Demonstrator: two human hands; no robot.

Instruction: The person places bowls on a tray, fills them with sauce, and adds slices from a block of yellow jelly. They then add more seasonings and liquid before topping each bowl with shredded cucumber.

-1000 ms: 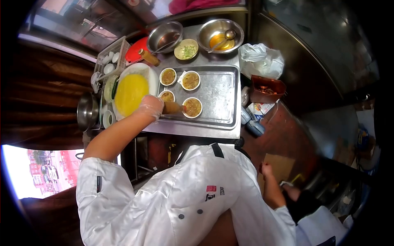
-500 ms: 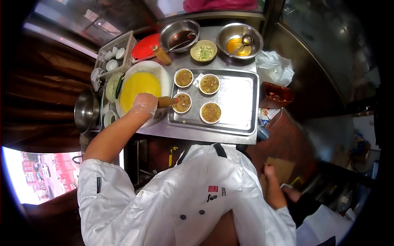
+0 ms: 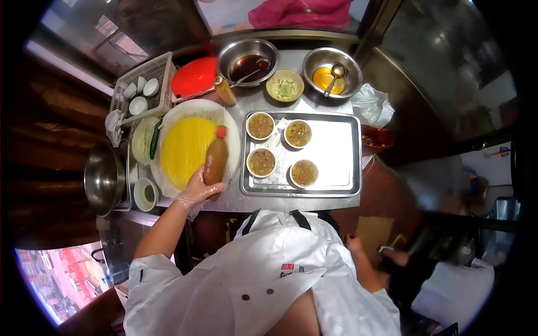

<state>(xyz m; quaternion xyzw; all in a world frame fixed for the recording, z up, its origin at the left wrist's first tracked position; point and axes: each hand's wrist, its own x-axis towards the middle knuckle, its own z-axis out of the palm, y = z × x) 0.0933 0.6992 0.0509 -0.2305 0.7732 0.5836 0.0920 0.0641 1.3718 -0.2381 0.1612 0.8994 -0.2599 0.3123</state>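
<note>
My left hand [image 3: 200, 189], in a clear plastic glove, is closed around a squeeze bottle [image 3: 216, 159] of brown sauce. Its red tip points away from me, over the right edge of the round yellow food [image 3: 188, 148] on the white plate [image 3: 231, 120]. To the right, several small white cups [image 3: 304, 173] filled with brownish, glossy food stand on a metal tray [image 3: 330, 190]. My right hand [image 3: 352, 242] hangs low by my side, away from the table, in front of a brown cardboard piece [image 3: 376, 232]; its fingers are too small and dark to make out.
At the back stand a steel bowl of dark sauce [image 3: 227, 49], a bowl of chopped greens [image 3: 270, 89] and a steel bowl of yellow liquid [image 3: 353, 61], with ladles in both steel bowls. A brown bottle [image 3: 225, 92] and a basket of cups [image 3: 164, 84] are left. Another person [image 3: 448, 297] is lower right.
My left hand has drawn back from over the front-left cup. The sauce bottle, earlier tipped with its nozzle at that cup, now has its red tip pointing away from me.
</note>
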